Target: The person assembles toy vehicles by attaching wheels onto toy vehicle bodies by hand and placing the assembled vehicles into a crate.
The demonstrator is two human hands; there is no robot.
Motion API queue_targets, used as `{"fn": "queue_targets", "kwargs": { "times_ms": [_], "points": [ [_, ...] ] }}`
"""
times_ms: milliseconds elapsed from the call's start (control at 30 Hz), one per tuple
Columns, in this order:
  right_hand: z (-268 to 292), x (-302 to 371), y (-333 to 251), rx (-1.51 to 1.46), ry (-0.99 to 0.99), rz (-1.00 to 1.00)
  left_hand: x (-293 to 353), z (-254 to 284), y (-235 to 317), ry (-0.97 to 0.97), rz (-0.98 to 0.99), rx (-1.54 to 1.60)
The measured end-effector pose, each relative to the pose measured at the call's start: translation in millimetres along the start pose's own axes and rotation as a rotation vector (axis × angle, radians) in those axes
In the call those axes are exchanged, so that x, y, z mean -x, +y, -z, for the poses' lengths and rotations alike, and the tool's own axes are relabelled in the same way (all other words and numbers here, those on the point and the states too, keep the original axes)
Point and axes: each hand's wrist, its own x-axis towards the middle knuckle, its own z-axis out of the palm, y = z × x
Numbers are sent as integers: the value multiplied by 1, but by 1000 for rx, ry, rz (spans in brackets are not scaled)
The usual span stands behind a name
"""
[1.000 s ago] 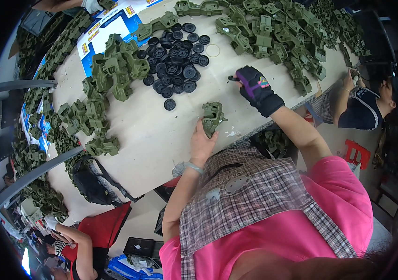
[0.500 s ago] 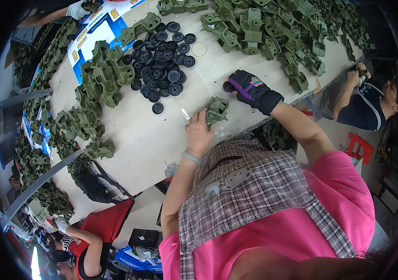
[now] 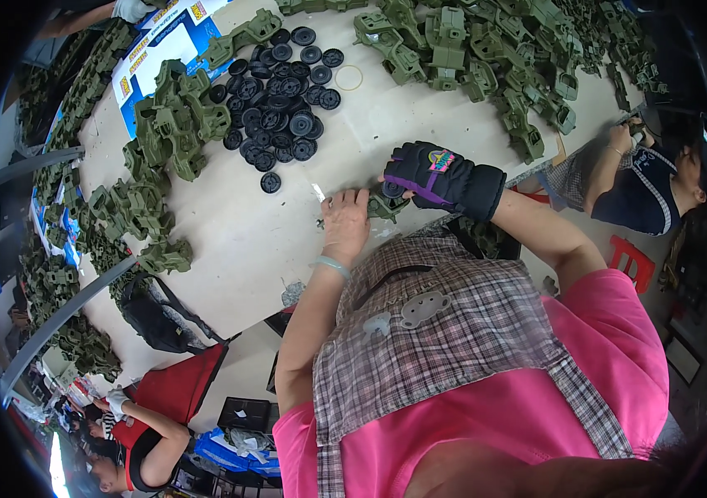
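Note:
My bare left hand rests on the table, its bent fingers against the left side of an olive-green moulded plastic part. Wearing a black and purple fingerless glove, my right hand grips a black wheel and presses it against that part. The glove and fingers hide much of the contact. Beyond my hands lies a pile of black wheels, with one wheel lying apart at its near side.
Green parts are heaped left of the wheels, and more green parts at the far right. A rubber ring lies beside the pile. A black bag sits at the left edge. Co-workers sit right and lower left.
My right hand has moved left with the wheel, bringing it onto the green part. My left hand has shifted slightly left, staying beside the part. The whole view has shifted a little.

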Motion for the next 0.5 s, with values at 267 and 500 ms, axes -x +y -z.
{"fn": "queue_targets", "kwargs": {
  "times_ms": [267,500],
  "points": [
    [14,-8,-15,111,-267,-57,4,3,2,32,12,20],
    [-1,10,-6,42,-129,7,20,6,-6,51,129,-18]
  ]
}}
